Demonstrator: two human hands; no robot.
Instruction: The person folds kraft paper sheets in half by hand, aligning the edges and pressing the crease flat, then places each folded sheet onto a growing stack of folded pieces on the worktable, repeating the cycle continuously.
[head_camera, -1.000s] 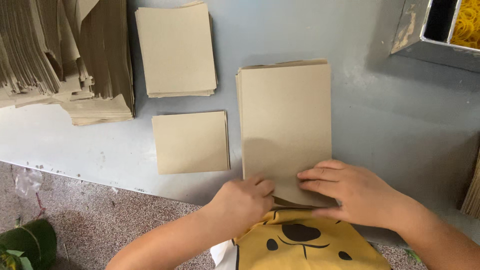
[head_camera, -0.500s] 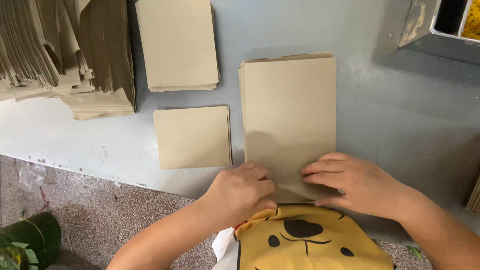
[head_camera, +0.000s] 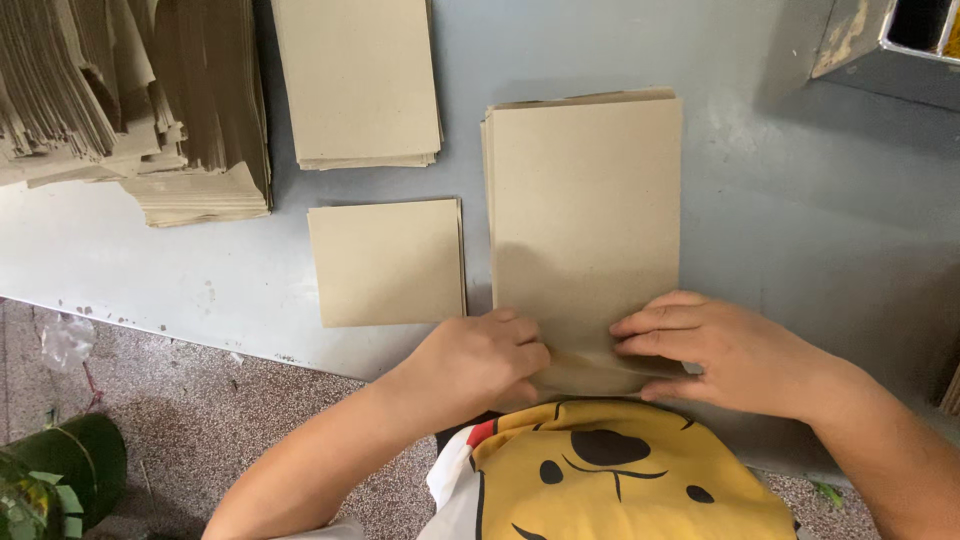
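Note:
A stack of tall tan paper sheets (head_camera: 585, 215) lies on the grey table (head_camera: 800, 220) in front of me. My left hand (head_camera: 480, 360) and my right hand (head_camera: 715, 345) both press on the near end of the top sheet, where its bottom edge is creased up into a fold. The left hand's fingers are curled at the fold's left corner. The right hand's fingers lie flat across the fold, thumb under the edge. A smaller folded tan piece (head_camera: 388, 262) lies just left of the stack.
A second flat stack of tan sheets (head_camera: 358, 80) sits at the back. A big heap of folded tan pieces (head_camera: 120, 100) fills the far left. A grey metal box (head_camera: 900, 45) stands at the back right. The table's near edge runs above a speckled floor with a dark green pot (head_camera: 60, 475).
Both hands stayed at the near end of the top sheet and closed in on the fold. The view shifted slightly toward the table.

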